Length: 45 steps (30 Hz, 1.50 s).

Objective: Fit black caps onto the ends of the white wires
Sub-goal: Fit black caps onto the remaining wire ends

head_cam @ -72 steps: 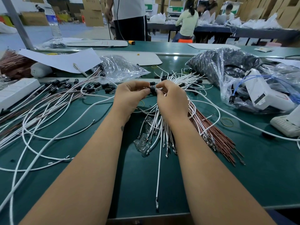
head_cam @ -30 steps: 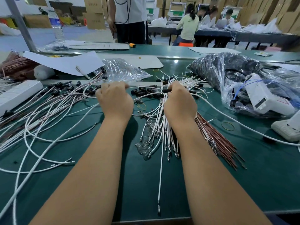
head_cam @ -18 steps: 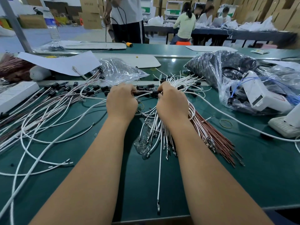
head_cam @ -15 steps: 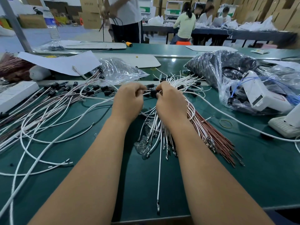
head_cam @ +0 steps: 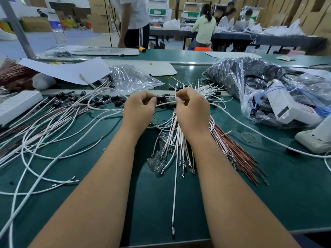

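Both hands are raised just above the green desk (head_cam: 286, 194), near its far half. Left hand (head_cam: 138, 111) pinches a black cap (head_cam: 161, 98) between thumb and fingers. Right hand (head_cam: 191, 111) pinches the end of a white wire (head_cam: 172, 94), tip at the cap's mouth. Uncapped wires (head_cam: 177, 140) fan out beneath the hands. Capped wires (head_cam: 59, 111) lie to the left. Brown wires (head_cam: 238, 154) lie right of the fan.

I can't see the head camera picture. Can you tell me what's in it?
Two hands meet over a green table: the left hand pinches a black cap, and the right hand pinches a white wire at the cap. More white wires fan out below.
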Each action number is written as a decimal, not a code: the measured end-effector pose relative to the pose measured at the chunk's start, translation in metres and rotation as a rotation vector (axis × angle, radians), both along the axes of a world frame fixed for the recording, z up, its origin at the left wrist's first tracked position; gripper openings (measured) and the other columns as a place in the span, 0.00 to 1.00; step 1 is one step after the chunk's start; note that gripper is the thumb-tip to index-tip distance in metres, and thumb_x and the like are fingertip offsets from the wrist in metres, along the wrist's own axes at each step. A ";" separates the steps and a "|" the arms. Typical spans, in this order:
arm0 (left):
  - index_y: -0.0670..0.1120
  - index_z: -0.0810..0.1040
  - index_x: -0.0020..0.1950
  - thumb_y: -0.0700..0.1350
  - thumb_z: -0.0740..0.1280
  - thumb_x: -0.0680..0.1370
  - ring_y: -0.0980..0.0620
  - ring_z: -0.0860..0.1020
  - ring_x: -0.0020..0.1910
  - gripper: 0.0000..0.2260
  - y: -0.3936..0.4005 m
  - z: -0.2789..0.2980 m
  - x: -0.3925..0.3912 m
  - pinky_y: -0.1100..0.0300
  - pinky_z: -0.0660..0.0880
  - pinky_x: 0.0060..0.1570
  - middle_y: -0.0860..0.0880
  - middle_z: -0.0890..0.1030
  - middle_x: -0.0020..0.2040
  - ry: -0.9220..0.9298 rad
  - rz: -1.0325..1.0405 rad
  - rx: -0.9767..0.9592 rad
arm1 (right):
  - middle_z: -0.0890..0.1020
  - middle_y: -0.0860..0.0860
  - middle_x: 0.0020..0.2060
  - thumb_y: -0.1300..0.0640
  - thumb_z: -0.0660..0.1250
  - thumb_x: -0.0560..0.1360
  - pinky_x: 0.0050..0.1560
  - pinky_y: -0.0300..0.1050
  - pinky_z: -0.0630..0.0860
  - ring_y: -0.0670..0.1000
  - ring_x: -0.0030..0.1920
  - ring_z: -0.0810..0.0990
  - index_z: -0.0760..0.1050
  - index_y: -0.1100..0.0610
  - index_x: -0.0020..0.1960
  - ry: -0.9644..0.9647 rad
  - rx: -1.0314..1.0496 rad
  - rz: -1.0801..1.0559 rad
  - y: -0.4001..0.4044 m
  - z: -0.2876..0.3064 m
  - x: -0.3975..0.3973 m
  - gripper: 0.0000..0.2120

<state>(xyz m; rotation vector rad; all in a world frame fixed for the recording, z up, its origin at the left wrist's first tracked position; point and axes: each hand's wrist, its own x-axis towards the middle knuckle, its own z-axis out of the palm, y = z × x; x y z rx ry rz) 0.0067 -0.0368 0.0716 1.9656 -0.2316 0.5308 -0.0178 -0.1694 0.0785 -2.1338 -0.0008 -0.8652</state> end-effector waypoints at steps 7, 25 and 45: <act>0.43 0.81 0.47 0.41 0.66 0.79 0.52 0.76 0.36 0.05 0.002 0.001 -0.001 0.61 0.74 0.41 0.45 0.81 0.39 0.030 -0.007 -0.046 | 0.83 0.51 0.43 0.63 0.67 0.76 0.47 0.38 0.74 0.49 0.44 0.80 0.81 0.58 0.48 -0.056 0.076 0.025 -0.001 0.001 0.000 0.05; 0.41 0.81 0.47 0.38 0.68 0.76 0.56 0.76 0.34 0.03 -0.007 0.006 -0.006 0.61 0.74 0.39 0.48 0.80 0.36 -0.168 -0.080 0.009 | 0.79 0.47 0.38 0.63 0.66 0.77 0.40 0.31 0.69 0.46 0.40 0.76 0.76 0.54 0.45 -0.111 0.187 0.097 0.004 0.000 0.001 0.06; 0.45 0.82 0.48 0.37 0.67 0.77 0.64 0.76 0.31 0.05 -0.013 0.003 -0.012 0.71 0.72 0.36 0.57 0.81 0.32 0.042 -0.248 -0.216 | 0.82 0.54 0.44 0.57 0.63 0.79 0.46 0.50 0.76 0.55 0.45 0.79 0.78 0.56 0.49 0.180 0.205 0.115 0.004 0.009 0.002 0.06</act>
